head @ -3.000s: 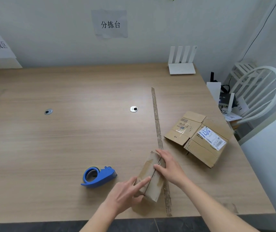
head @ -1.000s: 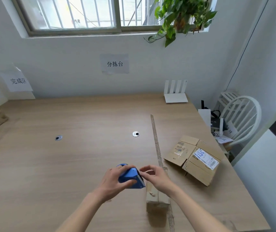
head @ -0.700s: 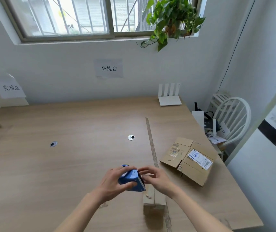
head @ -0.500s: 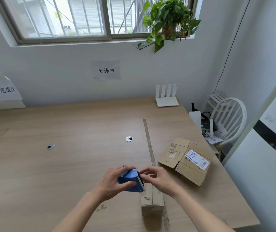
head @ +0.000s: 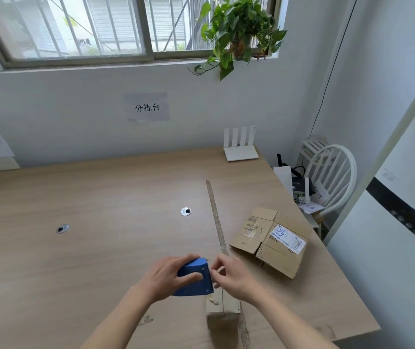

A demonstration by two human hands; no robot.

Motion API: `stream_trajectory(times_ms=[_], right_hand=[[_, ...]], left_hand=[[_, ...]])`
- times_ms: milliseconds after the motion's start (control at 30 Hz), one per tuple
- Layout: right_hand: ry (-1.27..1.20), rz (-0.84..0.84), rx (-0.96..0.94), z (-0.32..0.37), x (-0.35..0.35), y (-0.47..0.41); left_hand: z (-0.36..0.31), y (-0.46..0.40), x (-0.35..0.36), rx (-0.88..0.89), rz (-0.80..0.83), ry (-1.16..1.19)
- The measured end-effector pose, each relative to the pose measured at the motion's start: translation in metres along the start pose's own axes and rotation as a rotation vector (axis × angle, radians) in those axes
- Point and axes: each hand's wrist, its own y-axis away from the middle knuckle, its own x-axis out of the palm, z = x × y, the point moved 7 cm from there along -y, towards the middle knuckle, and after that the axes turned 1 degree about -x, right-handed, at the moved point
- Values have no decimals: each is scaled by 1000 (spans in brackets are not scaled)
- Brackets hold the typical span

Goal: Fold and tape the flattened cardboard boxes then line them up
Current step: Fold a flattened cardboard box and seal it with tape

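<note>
Head view: left hand (head: 166, 278) wrapped around the blue tape dispenser (head: 194, 278), held just above the folded small box (head: 222, 308) at the near table (head: 100, 222) edge; right hand (head: 234, 277) pinching at the dispenser's cutter end, presumably the tape tip, though the tape itself too thin to make out. Flattened box (head: 269, 240) lying to the right, beyond the strip (head: 216, 217). Risks, as judged: tape end slipping back onto the roll, or sticking crooked if pulled off-line from the seam; box sliding, with neither hand on it. Against three seconds ago: dispenser up off the table, both hands off the box, gaze raised toward the window (head: 88, 26).
</note>
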Motion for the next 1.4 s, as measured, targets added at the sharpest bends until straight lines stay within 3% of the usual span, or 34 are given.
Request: stream_trajectory(times_ms=[267, 567, 1200, 1400], right_hand=[[-122, -53, 144, -40, -31, 11], [-60, -66, 422, -134, -30, 53], [-11, -70, 594, -181, 12, 50], [27, -153, 646, -191, 41, 39]], left_hand=[[24, 5, 20, -76, 87, -124], [53, 2, 54, -196, 182, -179], [67, -4, 112, -256, 240, -307], [70, -6, 140, -318, 202, -273]])
